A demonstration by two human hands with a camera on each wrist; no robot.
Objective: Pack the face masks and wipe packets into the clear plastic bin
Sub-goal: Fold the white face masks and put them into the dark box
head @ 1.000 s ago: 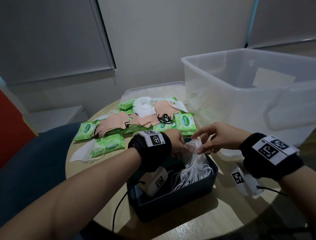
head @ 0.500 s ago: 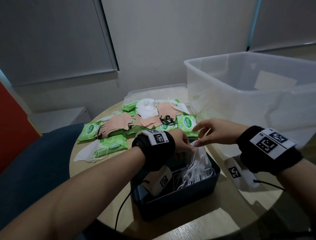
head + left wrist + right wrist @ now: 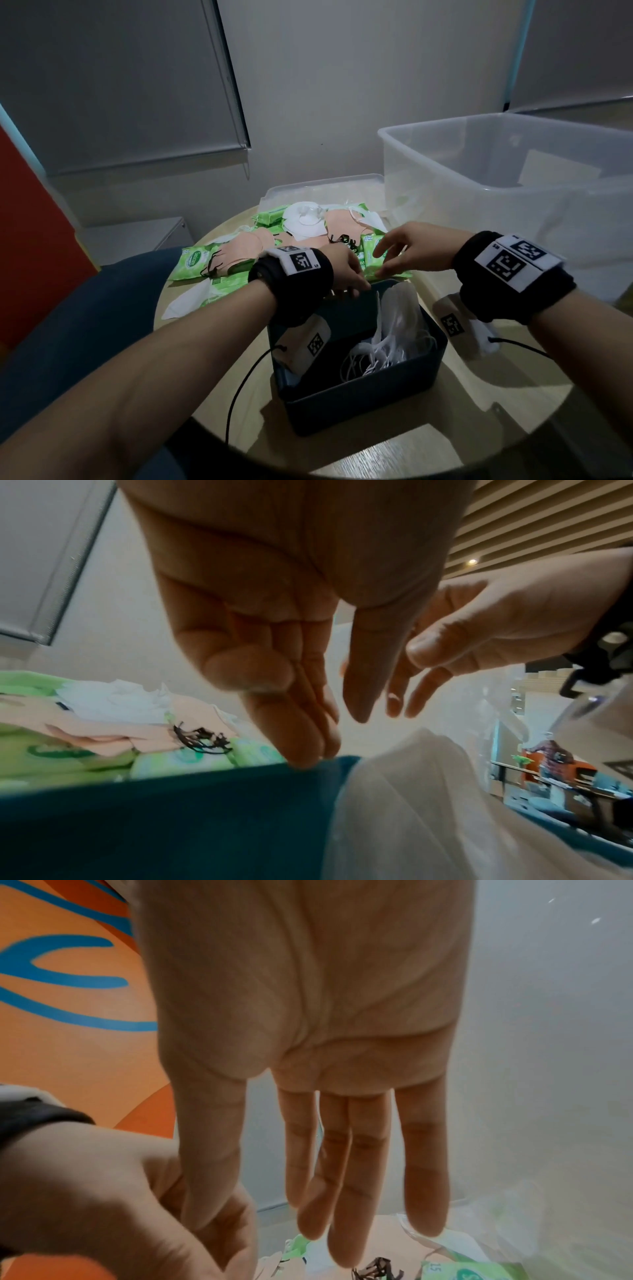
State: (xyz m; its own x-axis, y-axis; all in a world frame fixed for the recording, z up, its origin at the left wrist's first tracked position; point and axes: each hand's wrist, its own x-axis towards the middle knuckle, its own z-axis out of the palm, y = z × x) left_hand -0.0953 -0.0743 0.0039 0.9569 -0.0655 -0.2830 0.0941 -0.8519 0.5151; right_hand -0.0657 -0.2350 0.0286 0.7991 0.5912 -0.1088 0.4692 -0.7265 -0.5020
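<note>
Loosely, soft white masks (image 3: 397,318) in rigid dark tub (image 3: 359,397); bare hands above.

Bright green wipe packets (image 3: 371,253) with white lettering lay among peach face masks (image 3: 239,248) and white face masks (image 3: 305,222) on a pale wood-grain bench (image 3: 479,394). A dark teal box (image 3: 359,394) held white masks (image 3: 397,318). Black wristbands (image 3: 294,284) bore black-and-white square-coded tags beside the translucent clear plastic bin (image 3: 496,212).
</note>
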